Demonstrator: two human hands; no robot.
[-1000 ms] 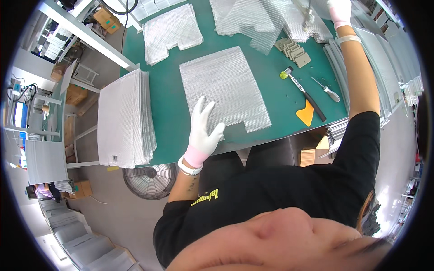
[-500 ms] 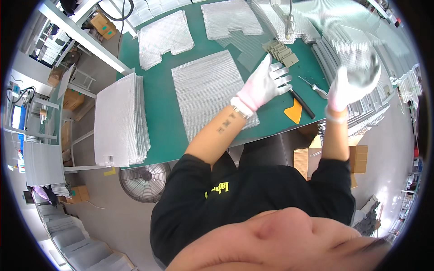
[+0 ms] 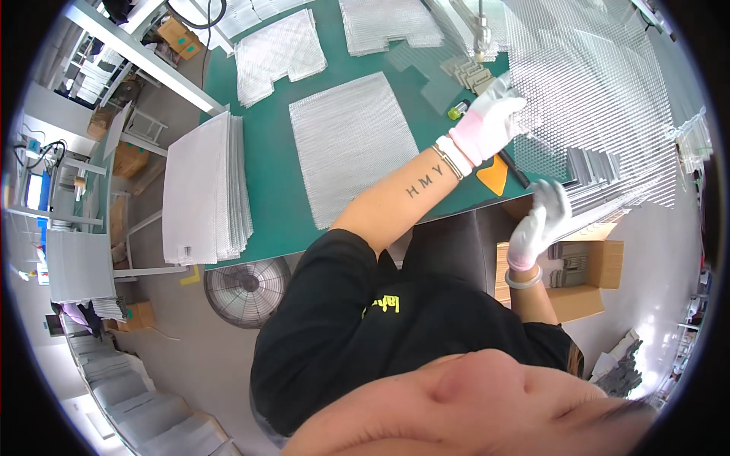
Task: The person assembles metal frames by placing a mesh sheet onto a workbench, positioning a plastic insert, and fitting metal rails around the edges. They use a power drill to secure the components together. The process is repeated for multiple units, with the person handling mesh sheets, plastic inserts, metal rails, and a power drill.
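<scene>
A translucent perforated sheet [image 3: 589, 83] hangs tilted over the right end of the table. My left hand [image 3: 490, 121], in a white glove, is closed on the sheet's left edge. Lower down, my gloved right hand [image 3: 541, 224] has its fingers stretched out near the sheet's bottom left corner, apparently not gripping it. Close to my left hand are several grey-beige flat pieces [image 3: 471, 74] and a small green-capped container [image 3: 458, 110]. Beneath that hand a yellow scraper [image 3: 493, 176] and a black-handled tool [image 3: 515, 169] lie on the table, partly covered.
On the green table [image 3: 270, 182] lie a mesh sheet [image 3: 353, 144], two notched mesh sheets [image 3: 281, 53] and a thick stack of sheets [image 3: 201, 190] at the left edge. An open cardboard box [image 3: 604, 264] stands below on the right. A floor fan [image 3: 248, 285] is under the table's front.
The perforated sheet has come up and toward me over the right side. My left hand has moved right onto its edge; my right hand has dropped nearer my body.
</scene>
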